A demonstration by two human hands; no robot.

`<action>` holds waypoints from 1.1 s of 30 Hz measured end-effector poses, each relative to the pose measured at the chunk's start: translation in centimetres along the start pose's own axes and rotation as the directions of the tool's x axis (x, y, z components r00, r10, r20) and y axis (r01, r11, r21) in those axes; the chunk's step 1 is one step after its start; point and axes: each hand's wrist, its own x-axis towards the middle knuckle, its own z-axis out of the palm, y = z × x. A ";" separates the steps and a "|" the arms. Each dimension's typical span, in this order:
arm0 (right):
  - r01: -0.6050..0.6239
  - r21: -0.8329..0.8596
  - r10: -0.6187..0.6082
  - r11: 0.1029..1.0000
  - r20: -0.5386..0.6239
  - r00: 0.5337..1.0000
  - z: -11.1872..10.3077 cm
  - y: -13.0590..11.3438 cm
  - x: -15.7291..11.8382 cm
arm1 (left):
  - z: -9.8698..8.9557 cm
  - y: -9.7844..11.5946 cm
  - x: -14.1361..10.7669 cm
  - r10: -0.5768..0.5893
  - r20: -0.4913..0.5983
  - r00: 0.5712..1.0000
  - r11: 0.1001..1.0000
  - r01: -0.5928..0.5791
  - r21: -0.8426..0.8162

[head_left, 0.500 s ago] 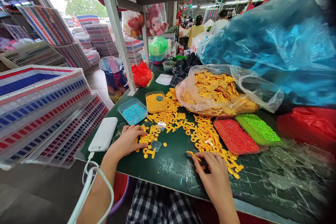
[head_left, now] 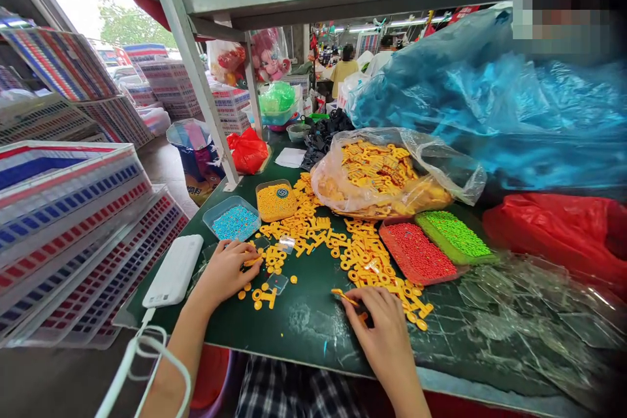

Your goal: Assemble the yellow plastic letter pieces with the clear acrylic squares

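Note:
My left hand (head_left: 226, 274) is over the left part of the loose yellow plastic pieces, thumb and fingers pinched together on a small yellow piece (head_left: 251, 262). Nearby on the green table lie a T-shaped yellow piece (head_left: 268, 299), round yellow pieces and small clear plastic squares (head_left: 277, 283). My right hand (head_left: 379, 317) rests low over the table's front, its thumb and index finger closed on a flat yellow plastic piece (head_left: 339, 293). Its other fingers curl under, partly hidden. Just behind it spreads a heap of yellow plastic pieces (head_left: 368, 255), some ring-ended.
Trays of blue beads (head_left: 235, 223), yellow beads (head_left: 275, 201), red beads (head_left: 416, 251) and green beads (head_left: 454, 233) line the back. A clear bag (head_left: 326, 186) bulges with yellow pieces. A white power bank (head_left: 174, 271) with its cable lies left; clear plastic sheets (head_left: 533, 313) lie right.
The view has swung slightly right and up. My left thumb has drawn in toward the fingers, around a small yellow piece. My right hand still holds its yellow piece.

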 end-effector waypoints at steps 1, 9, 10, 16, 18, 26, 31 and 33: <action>0.008 0.003 -0.008 1.000 0.006 1.000 0.0 0.0 0.1 | 0.0 -0.1 0.1 0.000 -0.010 1.000 1.000 0.000 0.009; -0.010 0.039 0.009 0.999 0.023 1.000 0.0 0.2 -0.1 | -0.6 -0.2 0.3 -0.125 -0.234 0.964 0.991 0.134 0.024; -0.009 0.043 0.008 0.999 0.018 1.000 0.0 0.3 -0.1 | -0.7 0.3 0.2 -0.132 -0.274 0.953 0.991 0.136 -0.004; 0.038 0.075 -0.035 0.996 -0.039 0.999 0.0 0.7 -0.3 | 0.4 6.6 -0.4 0.125 -0.291 0.949 0.976 -0.171 -0.138; 0.035 0.074 -0.031 0.997 -0.055 0.998 0.0 0.7 -0.3 | 1.5 8.9 -0.5 0.256 -0.252 0.933 0.948 -0.293 -0.124; -0.113 0.127 0.120 0.985 -0.049 0.992 -0.5 0.1 -0.2 | 4.7 12.3 -1.1 0.398 -0.129 0.908 0.870 -0.418 -0.263; -0.151 0.244 0.158 0.958 -0.009 0.987 -0.7 -0.8 0.2 | 5.0 13.3 -1.3 -0.016 -0.164 0.986 0.832 -0.077 -0.549; -0.136 0.301 0.137 0.944 0.018 0.990 -0.9 -1.2 0.3 | 4.9 13.8 -1.3 -0.108 -0.150 0.983 0.753 -0.018 -0.658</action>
